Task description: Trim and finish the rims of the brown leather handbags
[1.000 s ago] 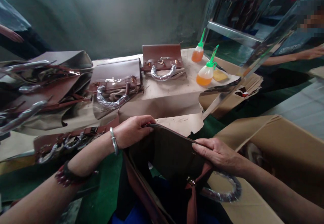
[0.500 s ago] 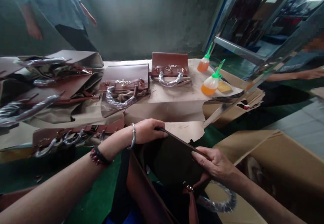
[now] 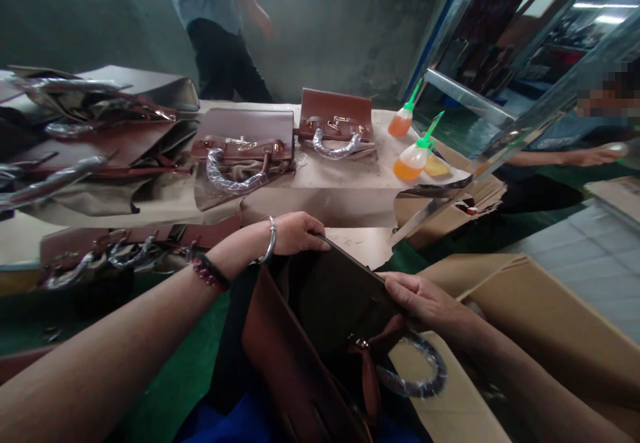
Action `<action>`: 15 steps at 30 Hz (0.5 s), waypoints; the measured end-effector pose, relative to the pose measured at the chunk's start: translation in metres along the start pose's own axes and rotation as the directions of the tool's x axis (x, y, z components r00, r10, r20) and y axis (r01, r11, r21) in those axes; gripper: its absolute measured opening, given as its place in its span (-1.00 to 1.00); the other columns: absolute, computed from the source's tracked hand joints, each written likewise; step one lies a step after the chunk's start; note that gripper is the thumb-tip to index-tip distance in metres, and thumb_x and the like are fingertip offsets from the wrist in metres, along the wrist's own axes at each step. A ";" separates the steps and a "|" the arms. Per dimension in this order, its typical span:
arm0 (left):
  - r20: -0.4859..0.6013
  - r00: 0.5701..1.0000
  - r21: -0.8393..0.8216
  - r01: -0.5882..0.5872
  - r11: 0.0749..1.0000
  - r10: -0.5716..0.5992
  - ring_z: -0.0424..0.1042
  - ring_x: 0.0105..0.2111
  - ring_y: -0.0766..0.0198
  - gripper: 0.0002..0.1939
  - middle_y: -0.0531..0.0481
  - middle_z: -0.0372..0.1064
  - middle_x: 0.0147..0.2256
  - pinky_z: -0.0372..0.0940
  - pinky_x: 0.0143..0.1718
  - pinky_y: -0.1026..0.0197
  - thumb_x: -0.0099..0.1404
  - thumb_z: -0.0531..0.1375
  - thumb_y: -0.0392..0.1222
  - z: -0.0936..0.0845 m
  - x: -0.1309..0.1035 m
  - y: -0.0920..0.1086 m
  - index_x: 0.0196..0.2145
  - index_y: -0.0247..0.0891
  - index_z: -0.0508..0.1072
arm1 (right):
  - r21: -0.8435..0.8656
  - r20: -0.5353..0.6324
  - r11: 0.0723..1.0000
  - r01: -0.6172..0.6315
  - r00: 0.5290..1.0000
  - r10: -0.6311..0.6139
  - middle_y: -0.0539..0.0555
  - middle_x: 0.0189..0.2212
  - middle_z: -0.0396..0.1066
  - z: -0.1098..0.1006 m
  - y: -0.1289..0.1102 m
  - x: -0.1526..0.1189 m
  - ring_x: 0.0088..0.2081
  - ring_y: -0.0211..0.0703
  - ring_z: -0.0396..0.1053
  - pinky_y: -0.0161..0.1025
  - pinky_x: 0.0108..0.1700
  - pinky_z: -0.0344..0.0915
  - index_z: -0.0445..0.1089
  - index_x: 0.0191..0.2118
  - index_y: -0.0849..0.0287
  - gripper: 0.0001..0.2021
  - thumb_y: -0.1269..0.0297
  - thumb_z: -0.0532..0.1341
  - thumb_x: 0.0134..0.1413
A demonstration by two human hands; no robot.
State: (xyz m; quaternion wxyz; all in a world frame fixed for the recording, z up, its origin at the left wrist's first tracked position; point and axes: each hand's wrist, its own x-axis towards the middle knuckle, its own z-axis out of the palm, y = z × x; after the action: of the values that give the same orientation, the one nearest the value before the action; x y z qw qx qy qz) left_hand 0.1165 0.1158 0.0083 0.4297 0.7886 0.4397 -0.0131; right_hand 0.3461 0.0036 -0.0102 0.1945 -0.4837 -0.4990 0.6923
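Observation:
A brown handbag [image 3: 295,356] lies open on my lap, its dark inside facing up. My left hand [image 3: 297,233], with a silver bangle and a beaded bracelet at the wrist, grips the far left part of the bag's dark edge. Farther right along that edge, my right hand [image 3: 417,299] pinches it with thumb and fingers. Below my right hand hang the bag's plastic-wrapped handle [image 3: 430,383], a strap and a small metal fitting. The fingertips beneath the edge are hidden.
Brown handbags [image 3: 250,129] lie on the paper-covered table [image 3: 345,176], beside two green-tipped bottles [image 3: 411,163] of orange liquid. More bags rest on a lower shelf. Cardboard boxes [image 3: 540,309] and a metal frame [image 3: 465,89] stand right. Two people are beyond.
The bag has tilted slightly, showing more of its brown flap. Both hands keep their hold and sit a little higher in view. The person behind the table has moved right.

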 end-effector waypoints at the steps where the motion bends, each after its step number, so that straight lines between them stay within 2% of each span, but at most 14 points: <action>1: 0.005 1.000 -0.010 -0.001 1.000 0.001 0.09 -0.56 0.40 -0.73 0.16 0.12 -0.63 -0.01 -0.56 0.36 0.00 0.10 0.01 0.001 0.001 0.000 -0.51 -0.28 0.35 | -0.020 -0.010 1.000 0.003 1.000 -0.003 0.05 -0.46 0.34 0.000 0.000 0.001 -0.39 -0.19 0.34 -0.30 -0.39 0.28 0.28 -0.23 0.26 -0.63 0.02 0.01 0.05; 3: 0.011 1.000 -0.019 0.004 1.000 -0.004 0.09 -0.58 0.41 -0.75 0.17 0.12 -0.64 0.00 -0.56 0.36 0.00 0.10 -0.01 0.001 0.001 0.002 -0.52 -0.28 0.36 | -0.119 -0.070 0.992 0.030 0.997 -0.038 -0.03 -0.56 0.25 -0.001 0.002 0.003 -0.49 -0.30 0.26 -0.39 -0.46 0.21 0.26 -0.43 0.25 -0.67 0.04 0.02 0.05; 5: 0.000 1.000 -0.012 0.010 1.000 -0.010 0.10 -0.59 0.41 -0.77 0.17 0.12 -0.65 0.00 -0.56 0.36 0.00 0.12 -0.03 0.002 0.002 0.003 -0.53 -0.28 0.36 | -0.260 -0.140 0.964 0.046 0.987 -0.085 -0.07 -0.61 0.16 -0.001 0.003 0.005 -0.55 -0.38 0.14 -0.43 -0.53 0.12 0.20 -0.52 0.24 -0.66 0.04 0.02 0.04; 9: -0.026 1.000 0.012 -0.002 1.000 0.002 0.12 -0.58 0.42 -0.79 0.17 0.14 -0.65 0.01 -0.56 0.37 -0.01 0.14 -0.06 0.002 0.003 0.003 -0.52 -0.27 0.39 | -0.443 -0.215 0.896 0.028 0.967 -0.137 -0.08 -0.62 0.05 0.003 0.004 0.008 -0.57 -0.37 0.04 -0.42 -0.57 0.03 0.17 -0.53 0.23 -0.64 0.03 -0.05 0.06; 15: -0.046 0.999 0.037 -0.017 0.999 0.019 0.20 -0.54 0.39 -0.82 0.15 0.22 -0.61 0.05 -0.54 0.38 0.01 0.13 -0.12 0.002 0.003 -0.003 -0.46 -0.25 0.43 | -0.583 -0.281 0.812 0.031 0.930 -0.238 -0.08 -0.64 -0.03 0.008 0.007 0.013 -0.57 -0.35 -0.01 -0.38 -0.54 0.00 0.07 -0.57 0.19 -0.66 0.07 -0.10 0.07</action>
State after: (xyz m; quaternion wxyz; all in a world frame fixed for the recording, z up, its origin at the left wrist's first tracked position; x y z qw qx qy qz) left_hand 0.1172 0.1173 0.0032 0.4049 0.8004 0.4422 0.0010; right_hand 0.3343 0.0063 -0.0221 0.1739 -0.5947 -0.6745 0.4015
